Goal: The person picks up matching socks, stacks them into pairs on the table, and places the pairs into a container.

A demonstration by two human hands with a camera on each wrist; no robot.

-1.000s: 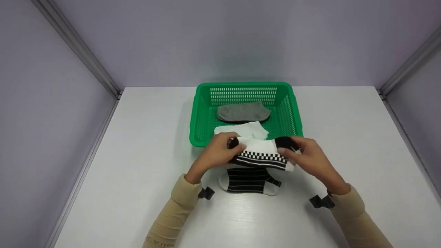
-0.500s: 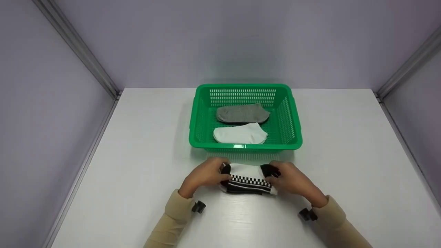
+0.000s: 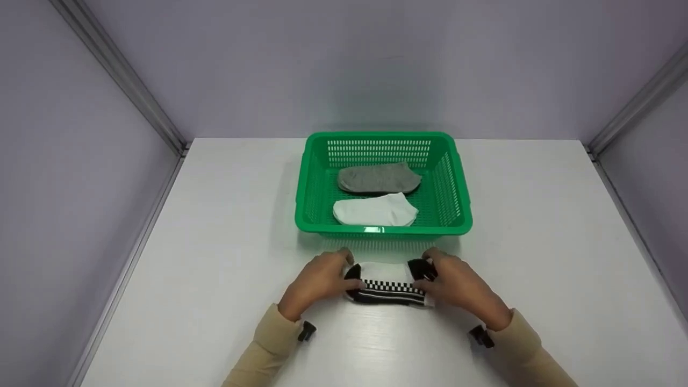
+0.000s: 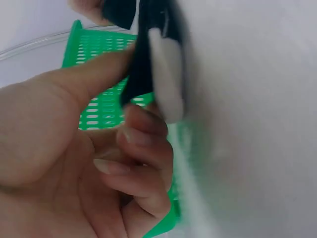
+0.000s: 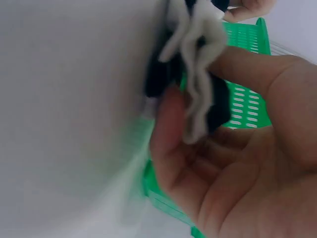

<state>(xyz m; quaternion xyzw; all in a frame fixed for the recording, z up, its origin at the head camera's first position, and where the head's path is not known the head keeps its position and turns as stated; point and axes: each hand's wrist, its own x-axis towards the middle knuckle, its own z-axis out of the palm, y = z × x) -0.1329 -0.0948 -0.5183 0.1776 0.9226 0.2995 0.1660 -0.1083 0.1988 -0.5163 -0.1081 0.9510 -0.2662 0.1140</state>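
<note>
A white and black sock with a checkered band lies at the middle front, over a black striped sock that is now almost wholly hidden beneath it. At its left end my left hand pinches the dark toe between thumb and fingers. My right hand holds the black end on the right the same way. In the left wrist view, the thumb presses the sock's dark fabric above a white toe. Folded white cloth edges show between thumb and index finger in the right wrist view.
Just behind the hands stands a green plastic basket with slotted walls. Inside it lie a grey sock pair at the back and a white sock pair in front. Panels enclose the white table at the back and sides.
Both hands have brought the checkered sock down from before the basket's front rim onto the striped sock, covering it. Over the last half second they have shifted only slightly toward the front.
</note>
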